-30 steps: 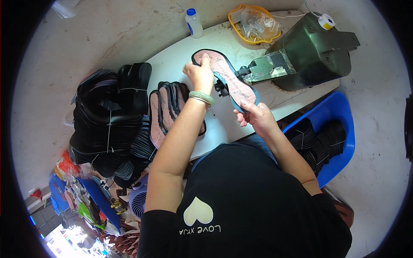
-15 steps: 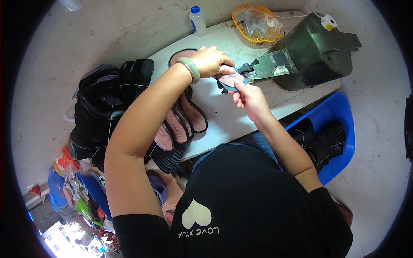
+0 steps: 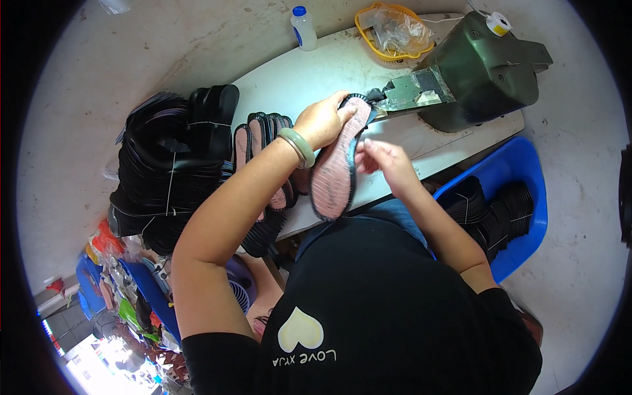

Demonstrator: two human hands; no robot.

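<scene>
Pink insole (image 3: 334, 164) with its dark rim sits over the white worktop (image 3: 316, 72), toe at the green machine (image 3: 484, 66). Fanned insoles (image 3: 263, 141) and black bundles (image 3: 171, 164) crowd your left; a blue bin (image 3: 523, 171) sits right. Your left hand (image 3: 322, 122) grips its top; your right hand (image 3: 382, 158) pinches its edge.

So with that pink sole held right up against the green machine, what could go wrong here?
Left hand grips the pink insole close to the machine and its metal plate; fingers could get caught there. The right hand only touches the insole's edge, so it might slip or go in crooked. The fanned stack of insoles lies by the left forearm, near the table edge, and a sweep of the arm could knock it off.
</scene>
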